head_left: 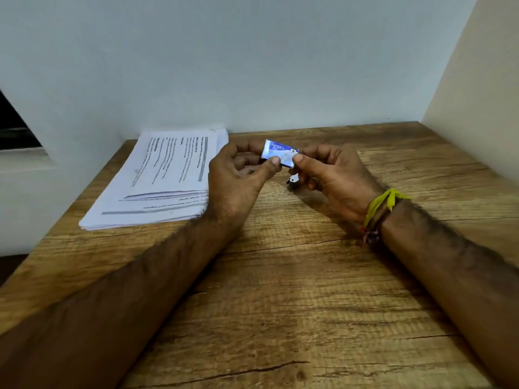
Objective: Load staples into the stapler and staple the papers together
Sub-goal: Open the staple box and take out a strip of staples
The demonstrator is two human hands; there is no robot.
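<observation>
A small blue and white staple box is held above the middle of the table between both hands. My left hand pinches its left end with thumb and fingers. My right hand pinches its right end. Just below the box, mostly hidden behind my right fingers, a small dark and metallic object rests on the table; it may be the stapler. A stack of printed papers lies flat at the back left of the table.
The wooden table stands in a corner, with a pale wall behind and another wall on the right. A yellow thread band circles my right wrist. A dark opening shows in the wall at far left.
</observation>
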